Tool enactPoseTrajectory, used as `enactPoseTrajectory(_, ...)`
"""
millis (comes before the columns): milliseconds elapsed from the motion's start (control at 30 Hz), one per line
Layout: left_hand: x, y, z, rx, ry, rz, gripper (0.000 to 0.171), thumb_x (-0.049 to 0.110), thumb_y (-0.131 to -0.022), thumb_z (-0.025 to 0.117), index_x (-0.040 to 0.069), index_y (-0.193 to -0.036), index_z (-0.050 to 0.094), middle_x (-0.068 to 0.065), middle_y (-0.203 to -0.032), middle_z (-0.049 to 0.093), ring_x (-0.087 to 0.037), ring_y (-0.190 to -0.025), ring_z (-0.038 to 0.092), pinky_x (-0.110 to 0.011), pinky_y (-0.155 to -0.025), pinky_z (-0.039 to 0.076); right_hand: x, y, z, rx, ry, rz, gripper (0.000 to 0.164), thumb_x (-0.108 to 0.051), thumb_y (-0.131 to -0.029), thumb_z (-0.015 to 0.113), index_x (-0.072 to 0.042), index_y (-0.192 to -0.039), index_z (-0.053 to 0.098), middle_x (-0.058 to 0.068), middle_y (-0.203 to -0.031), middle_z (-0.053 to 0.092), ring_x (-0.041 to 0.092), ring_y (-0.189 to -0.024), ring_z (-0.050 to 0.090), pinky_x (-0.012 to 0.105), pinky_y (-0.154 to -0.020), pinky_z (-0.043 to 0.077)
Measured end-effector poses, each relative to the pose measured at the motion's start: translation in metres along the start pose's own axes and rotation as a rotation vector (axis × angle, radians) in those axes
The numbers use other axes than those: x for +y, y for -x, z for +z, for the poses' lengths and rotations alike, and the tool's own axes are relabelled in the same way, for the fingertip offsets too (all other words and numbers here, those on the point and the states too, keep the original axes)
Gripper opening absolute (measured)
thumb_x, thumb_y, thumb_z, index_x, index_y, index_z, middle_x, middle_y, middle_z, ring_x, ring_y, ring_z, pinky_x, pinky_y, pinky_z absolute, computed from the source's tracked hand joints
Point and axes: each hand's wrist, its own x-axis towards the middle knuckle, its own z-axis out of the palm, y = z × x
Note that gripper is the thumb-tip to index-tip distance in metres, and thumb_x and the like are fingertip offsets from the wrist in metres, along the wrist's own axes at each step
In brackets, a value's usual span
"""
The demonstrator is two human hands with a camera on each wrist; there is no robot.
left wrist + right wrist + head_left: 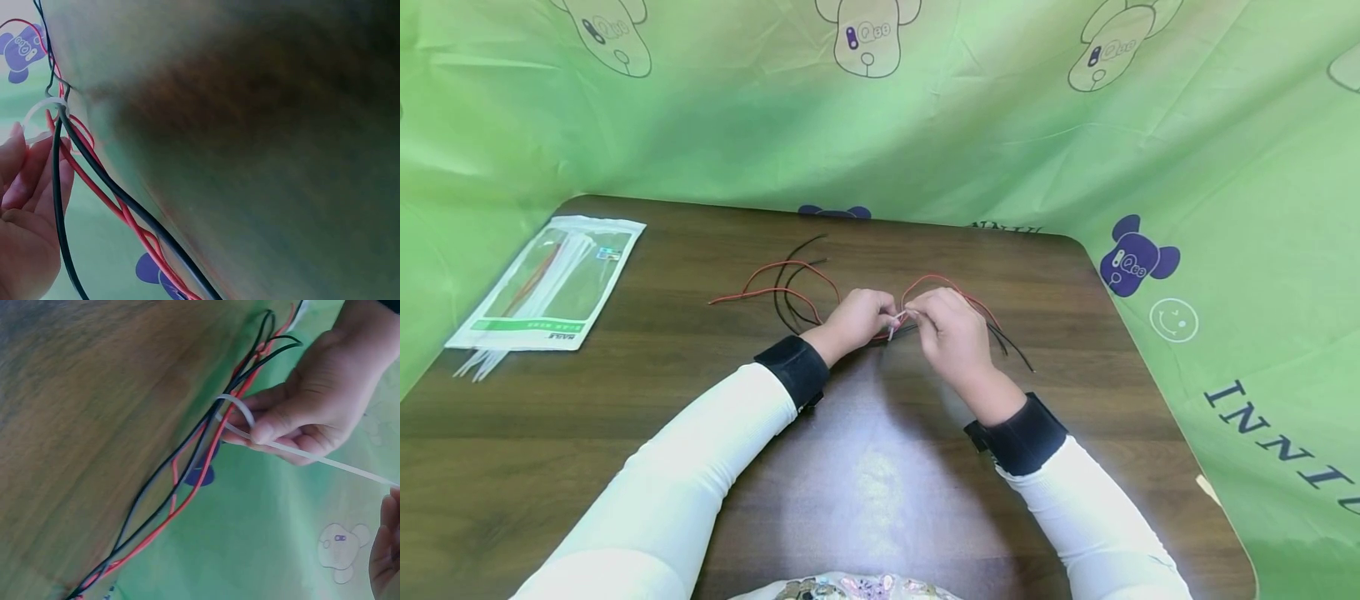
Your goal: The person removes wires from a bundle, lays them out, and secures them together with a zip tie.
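Note:
A white cable tie (350,467) is looped around a bundle of red wires (211,456) and black wires (164,472). At the loop, my left hand (863,315) pinches the tie between thumb and fingers; the right wrist view shows this left hand (306,403) beside the bundle. The tie's tail runs straight from there to my right hand (957,329), which pinches its end. Only the fingers of the right hand (386,550) enter the right wrist view, at its edge. In the head view, the hands partly hide the bundle's middle.
On the brown table (625,400), a clear-fronted bag (561,275) of cable ties lies at the left, several tie ends (486,360) sticking out of it. Loose wire ends spread out on both sides of the hands. Green printed cloth (737,125) hangs around the table.

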Motion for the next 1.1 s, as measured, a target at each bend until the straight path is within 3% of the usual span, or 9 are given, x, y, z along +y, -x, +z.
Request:
enactPoseTrajectory(233,0.002,0.0,-0.001,-0.022,-0.001,-0.024,0.013,0.016,-0.087,0.071,0.008,-0.077,0.067,0.0,-0.075,0.067,-0.014,-0.073,0.058,-0.029,-0.073,0.047,-0.005,-0.003,-0.004,0.034,-0.026,-0.031,0.006,-0.006,-0.089,0.065,-0.001,-0.086,0.066,0.009,-0.082,0.068,0.026,-0.076,0.063,0.037,-0.064,0.05)
enactPoseTrajectory(467,0.001,0.001,0.0,-0.038,-0.002,-0.02,0.016,0.016,-0.087,0.071,0.008,-0.074,0.066,0.002,-0.07,0.062,-0.012,-0.069,0.053,-0.027,-0.069,0.045,-0.009,-0.004,-0.009,0.043,-0.034,-0.046,0.012,0.007,-0.078,0.071,0.0,-0.085,0.065,0.01,-0.08,0.066,0.026,-0.074,0.062,0.037,-0.064,0.05)
enactPoseTrajectory(1100,0.002,0.01,0.0,-0.087,-0.081,-0.056,0.019,0.018,-0.089,0.069,0.009,-0.074,0.062,0.0,-0.075,0.064,-0.014,-0.071,0.056,-0.028,-0.07,0.046,-0.019,0.002,-0.019,0.041,-0.058,-0.062,0.014,0.009,-0.076,0.072,0.0,-0.083,0.063,0.01,-0.079,0.066,0.027,-0.075,0.063,0.037,-0.068,0.05)
